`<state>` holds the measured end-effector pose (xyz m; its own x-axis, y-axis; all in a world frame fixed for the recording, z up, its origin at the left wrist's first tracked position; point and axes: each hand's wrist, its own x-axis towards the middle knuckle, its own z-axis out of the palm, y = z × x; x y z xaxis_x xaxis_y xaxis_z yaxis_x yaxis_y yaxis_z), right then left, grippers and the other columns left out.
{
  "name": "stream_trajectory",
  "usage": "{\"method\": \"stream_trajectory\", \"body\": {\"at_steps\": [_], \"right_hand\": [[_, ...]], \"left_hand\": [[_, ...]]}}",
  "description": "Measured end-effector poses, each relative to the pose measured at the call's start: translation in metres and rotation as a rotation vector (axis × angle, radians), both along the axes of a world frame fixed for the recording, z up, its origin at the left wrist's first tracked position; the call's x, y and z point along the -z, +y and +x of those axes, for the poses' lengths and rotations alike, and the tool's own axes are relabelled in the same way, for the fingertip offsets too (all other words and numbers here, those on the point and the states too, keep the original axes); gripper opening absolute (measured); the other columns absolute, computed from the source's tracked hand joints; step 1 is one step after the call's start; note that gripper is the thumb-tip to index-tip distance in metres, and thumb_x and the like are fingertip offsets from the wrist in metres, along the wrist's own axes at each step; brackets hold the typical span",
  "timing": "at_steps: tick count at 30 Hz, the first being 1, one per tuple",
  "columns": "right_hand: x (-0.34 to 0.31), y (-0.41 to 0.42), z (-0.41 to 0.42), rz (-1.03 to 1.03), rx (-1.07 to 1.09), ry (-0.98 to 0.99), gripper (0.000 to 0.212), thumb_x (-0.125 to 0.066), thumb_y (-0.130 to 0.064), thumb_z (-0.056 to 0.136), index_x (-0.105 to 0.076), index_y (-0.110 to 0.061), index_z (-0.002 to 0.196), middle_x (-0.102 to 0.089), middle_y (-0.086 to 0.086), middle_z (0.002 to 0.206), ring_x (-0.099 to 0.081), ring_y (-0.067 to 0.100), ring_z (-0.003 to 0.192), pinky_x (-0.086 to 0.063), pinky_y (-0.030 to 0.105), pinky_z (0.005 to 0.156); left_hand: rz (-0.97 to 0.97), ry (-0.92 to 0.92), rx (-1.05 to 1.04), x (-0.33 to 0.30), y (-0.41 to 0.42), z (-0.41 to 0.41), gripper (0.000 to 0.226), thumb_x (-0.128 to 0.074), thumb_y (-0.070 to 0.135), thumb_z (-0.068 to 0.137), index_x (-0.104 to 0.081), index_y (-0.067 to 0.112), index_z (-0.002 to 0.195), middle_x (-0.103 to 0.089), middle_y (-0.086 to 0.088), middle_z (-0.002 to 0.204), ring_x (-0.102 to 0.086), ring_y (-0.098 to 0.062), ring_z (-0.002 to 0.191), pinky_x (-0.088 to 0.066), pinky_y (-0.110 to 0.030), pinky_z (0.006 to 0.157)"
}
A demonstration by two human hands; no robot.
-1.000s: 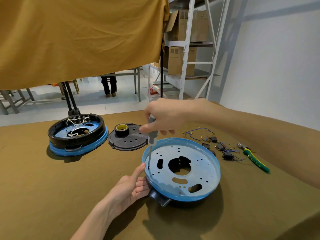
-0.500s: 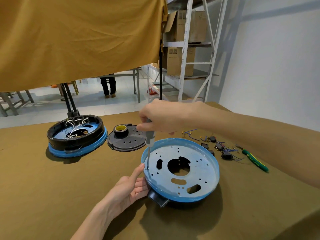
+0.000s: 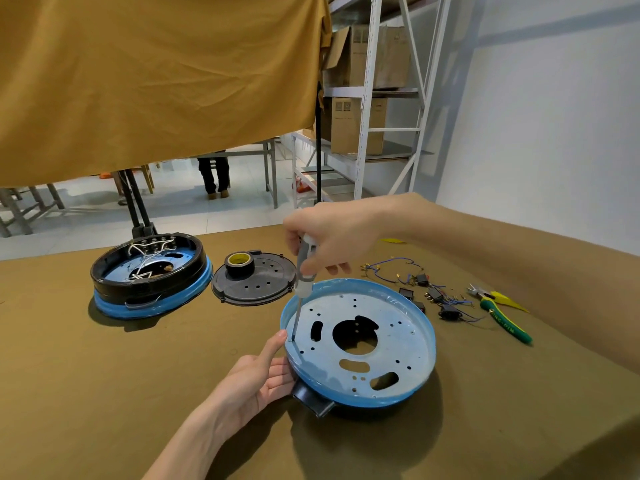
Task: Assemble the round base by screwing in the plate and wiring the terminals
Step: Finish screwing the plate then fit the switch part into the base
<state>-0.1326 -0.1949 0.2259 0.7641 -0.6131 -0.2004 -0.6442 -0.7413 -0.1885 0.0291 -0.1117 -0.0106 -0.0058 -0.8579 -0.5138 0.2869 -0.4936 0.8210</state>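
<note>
**Inspector:** Tabletop [image 3: 104, 393] first, then down in size. What differs from a second ago?

**Onlooker:** Very little. The round base [image 3: 360, 403] sits in the same spot at centre, blue-rimmed, with the metal plate [image 3: 391, 327] lying inside it. The second base [image 3: 149, 275], the black cover [image 3: 256, 285] with the tape roll [image 3: 239, 262] on it, and the loose wiring [image 3: 426, 289] at the far right have not moved.

**Inspector:** The hands?

**Onlooker:** The left hand [image 3: 252, 379] still steadies the near-left rim, its fingers [image 3: 277, 370] curled against the side, thumb up beside the screw point. The right hand [image 3: 329, 233] keeps its fingers clamped round the screwdriver [image 3: 302, 282] handle. The shaft remains upright, tip at the same hole by the plate's left edge. The grip has turned slightly on the handle.

**Inspector:** Meaning?

**Onlooker:** In my judgement this screw is being driven in, not finished. The screw head itself I cannot see. The wiring is untouched, so the terminals are yet to be done.
</note>
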Motion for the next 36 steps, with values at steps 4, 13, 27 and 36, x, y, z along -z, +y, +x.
{"method": "stream_trajectory", "body": {"at_steps": [4, 13, 27, 36], "right_hand": [[0.01, -0.003, 0.01, -0.18, 0.036, -0.004, 0.047, -0.052, -0.053, 0.102, -0.06, -0.006, 0.102, -0.073, 0.009, 0.07, -0.065, 0.018, 0.044, -0.051, 0.024, 0.04], [0.013, -0.009, 0.01, -0.234, 0.026, 0.009, 0.046, -0.052, -0.056, 0.101, -0.062, -0.011, 0.106, -0.072, 0.009, 0.079, -0.064, 0.02, 0.061, -0.052, 0.031, 0.053], [0.004, -0.007, 0.005, -0.071, -0.065, -0.033, 0.023, -0.069, -0.041, 0.095, -0.049, -0.029, 0.096, -0.067, -0.005, 0.085, -0.065, 0.008, 0.055, -0.049, 0.025, 0.051], [-0.001, -0.003, 0.005, -0.046, -0.043, 0.039, 0.03, -0.066, -0.042, 0.098, -0.053, -0.018, 0.109, -0.071, 0.007, 0.085, -0.066, 0.017, 0.056, -0.047, 0.019, 0.043]], "left_hand": [[0.003, 0.002, 0.005, -0.003, 0.002, -0.001, 0.083, -0.074, 0.061, 0.068, -0.065, -0.005, 0.118, -0.078, -0.021, 0.105, -0.078, -0.028, 0.098, -0.064, -0.03, 0.07], [0.011, 0.011, 0.002, -0.007, 0.003, -0.003, 0.084, -0.075, 0.06, 0.067, -0.065, -0.006, 0.117, -0.078, -0.021, 0.103, -0.079, -0.027, 0.092, -0.062, -0.027, 0.063], [0.011, -0.001, -0.022, -0.009, 0.003, -0.005, 0.086, -0.077, 0.06, 0.061, -0.066, -0.006, 0.115, -0.078, -0.022, 0.101, -0.079, -0.026, 0.086, -0.062, -0.027, 0.06], [0.002, -0.007, -0.008, -0.007, 0.003, -0.004, 0.082, -0.075, 0.059, 0.066, -0.067, -0.005, 0.116, -0.078, -0.02, 0.103, -0.078, -0.028, 0.094, -0.065, -0.03, 0.069]]}}
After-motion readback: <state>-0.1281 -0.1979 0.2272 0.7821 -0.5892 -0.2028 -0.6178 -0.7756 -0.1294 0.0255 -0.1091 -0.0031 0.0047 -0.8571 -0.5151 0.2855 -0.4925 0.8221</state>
